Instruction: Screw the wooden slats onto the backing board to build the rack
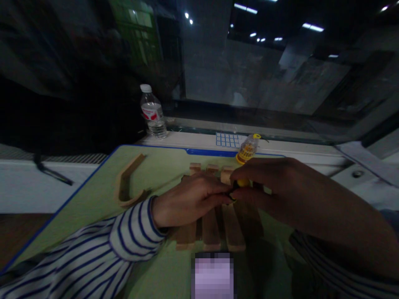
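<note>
Wooden slats (pixel 212 232) lie side by side on the green tabletop, over shorter wooden pieces whose ends (pixel 195 167) show at the far side. Across the slats rests my left hand (pixel 190 199), its thumb and forefinger pinched together at a small dark bit with yellow on it. My right hand (pixel 280 187) comes in from the right, fingers closed around a small yellow-and-black object (pixel 243 182). The fingers cover most of that object, so its kind is unclear. The two hands' fingertips nearly meet above the right-hand slat.
A bent wooden piece (pixel 123 182) lies left on the blue-edged table (pixel 93 199). Beyond it, a water bottle (pixel 152 116) stands on the sill. A clear container with yellow ends (pixel 248 148) and a blue-gridded sheet (pixel 229 140) are near the window. A pixelated pale rectangle (pixel 213 276) is at the bottom.
</note>
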